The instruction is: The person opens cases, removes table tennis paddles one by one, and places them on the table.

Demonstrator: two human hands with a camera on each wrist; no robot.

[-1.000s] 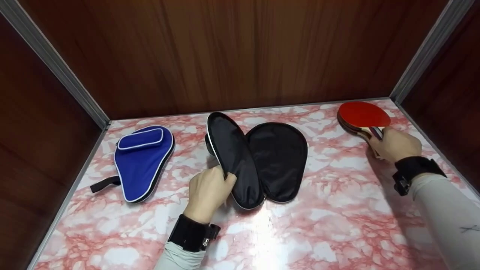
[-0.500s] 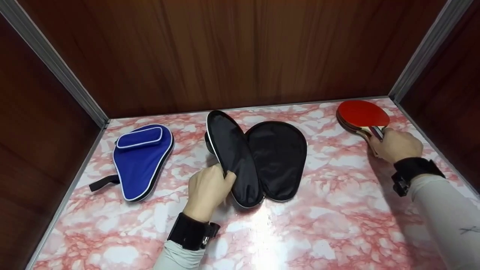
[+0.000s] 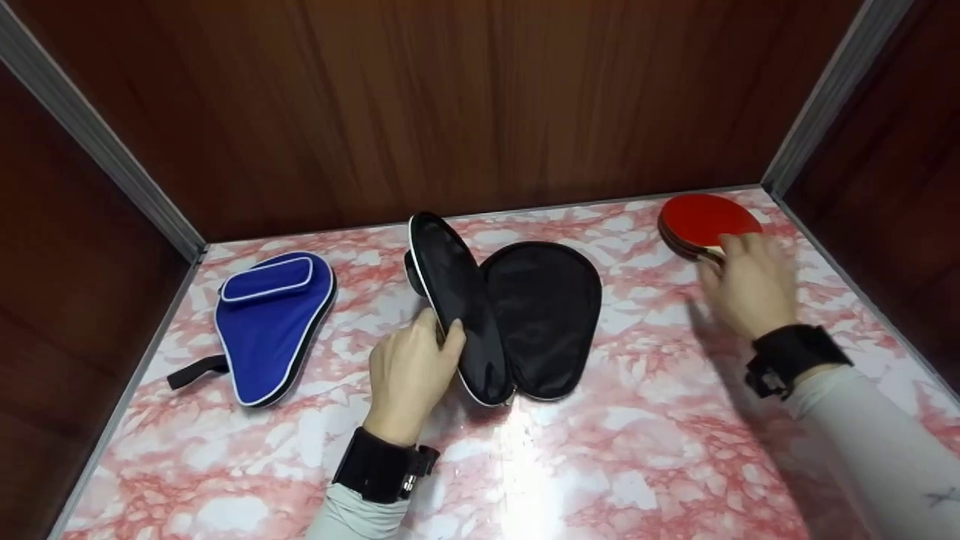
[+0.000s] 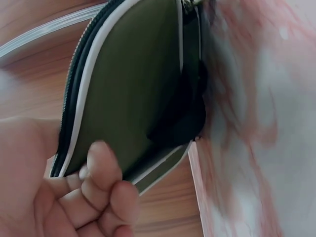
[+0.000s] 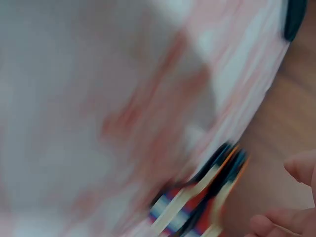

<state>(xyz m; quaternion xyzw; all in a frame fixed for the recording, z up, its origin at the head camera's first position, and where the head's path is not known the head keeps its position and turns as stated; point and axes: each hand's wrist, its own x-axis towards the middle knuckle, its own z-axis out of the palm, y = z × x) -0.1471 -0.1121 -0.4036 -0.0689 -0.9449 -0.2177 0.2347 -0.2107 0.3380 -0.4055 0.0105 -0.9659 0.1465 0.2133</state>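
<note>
My left hand [image 3: 412, 375] pinches the raised flap of a black paddle case [image 3: 551, 322], thumb on its dark inner side. The case lies unzipped, one half flat on the table. In the left wrist view, the flap's outer face [image 4: 128, 84] looks olive with white piping and a zipper edge. My right hand [image 3: 754, 289], blurred, hovers over the handles of two stacked table tennis paddles [image 3: 709, 221], the upper one red. In the right wrist view, the fingers [image 5: 281, 222] stand apart from the striped paddle handles [image 5: 192, 205].
A blue paddle case [image 3: 274, 337] with white piping and a black strap [image 3: 199, 370] lies at the left. The pink marbled table [image 3: 615, 465] is bounded by brown wood-grain panels [image 3: 480, 112] at the back and sides.
My right hand has let go of the paddle handles and shifted left and slightly forward over them. My left hand keeps hold of the raised flap. The head view has shifted slightly.
</note>
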